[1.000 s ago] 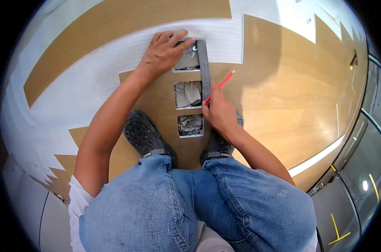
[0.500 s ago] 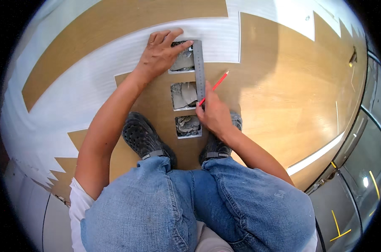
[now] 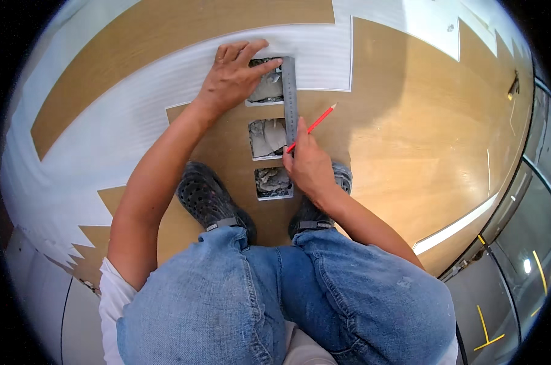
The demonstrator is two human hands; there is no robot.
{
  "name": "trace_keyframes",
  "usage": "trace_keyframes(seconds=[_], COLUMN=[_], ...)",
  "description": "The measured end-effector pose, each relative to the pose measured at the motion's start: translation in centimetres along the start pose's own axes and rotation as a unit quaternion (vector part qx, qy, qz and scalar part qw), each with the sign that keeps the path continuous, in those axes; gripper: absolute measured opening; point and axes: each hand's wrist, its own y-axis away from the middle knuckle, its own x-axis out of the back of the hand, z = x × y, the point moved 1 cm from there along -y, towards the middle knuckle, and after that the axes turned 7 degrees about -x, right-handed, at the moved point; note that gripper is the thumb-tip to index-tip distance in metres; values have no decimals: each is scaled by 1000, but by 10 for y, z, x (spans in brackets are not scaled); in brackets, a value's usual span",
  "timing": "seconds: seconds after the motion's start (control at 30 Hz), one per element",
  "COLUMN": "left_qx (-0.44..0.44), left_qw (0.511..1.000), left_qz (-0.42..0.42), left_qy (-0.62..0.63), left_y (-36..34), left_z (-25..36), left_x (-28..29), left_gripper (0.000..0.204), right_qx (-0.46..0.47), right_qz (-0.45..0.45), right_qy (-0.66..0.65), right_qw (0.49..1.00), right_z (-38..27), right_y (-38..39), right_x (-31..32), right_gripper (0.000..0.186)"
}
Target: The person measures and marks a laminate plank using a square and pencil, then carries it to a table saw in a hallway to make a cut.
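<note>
A grey steel ruler point(image 3: 290, 91) lies along the right edges of the two farther square cut-outs in a brown floor plank point(image 3: 217, 146). My left hand point(image 3: 230, 76) is over the far cut-out point(image 3: 266, 89), fingers spread, its thumb reaching to the ruler's far end. My right hand point(image 3: 312, 164) is closed on a red pencil point(image 3: 315, 126) whose sharpened tip points up and right. That hand's fingertips rest at the ruler's near end, beside the middle cut-out point(image 3: 267, 139). Broken grey material shows inside the near cut-out point(image 3: 273, 181).
My dark shoes point(image 3: 211, 194) stand either side of the near cut-out. White underlay sheet point(image 3: 135, 109) shows beyond the stepped plank ends. Laid brown planks point(image 3: 421, 146) spread to the right. Dark floor with yellow marks point(image 3: 483, 322) lies past the right edge.
</note>
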Motion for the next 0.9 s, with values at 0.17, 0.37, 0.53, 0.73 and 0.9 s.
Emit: trace_keyframes(seconds=[0.17, 0.37, 0.53, 0.73, 0.9], left_qx=[-1, 0, 4, 4, 10], left_qw=[1000, 1000, 1000, 1000, 1000], left_qz=[-8, -4, -8, 2, 4], left_qy=[3, 9, 13, 16, 27], left_y=[0, -1, -1, -3, -3], left_z=[0, -1, -1, -1, -2], left_x=[2, 1, 2, 3, 3], left_gripper=[57, 62, 65, 61, 57], right_qx=[-46, 2, 3, 8, 10], right_qz=[-28, 0, -8, 6, 13], right_qy=[-11, 0, -9, -38, -34], right_qw=[998, 1000, 1000, 999, 999], right_z=[-1, 3, 2, -1, 0], right_y=[-1, -1, -2, -1, -1], right_x=[0, -2, 0, -10, -13], right_gripper=[76, 81, 82, 80, 80])
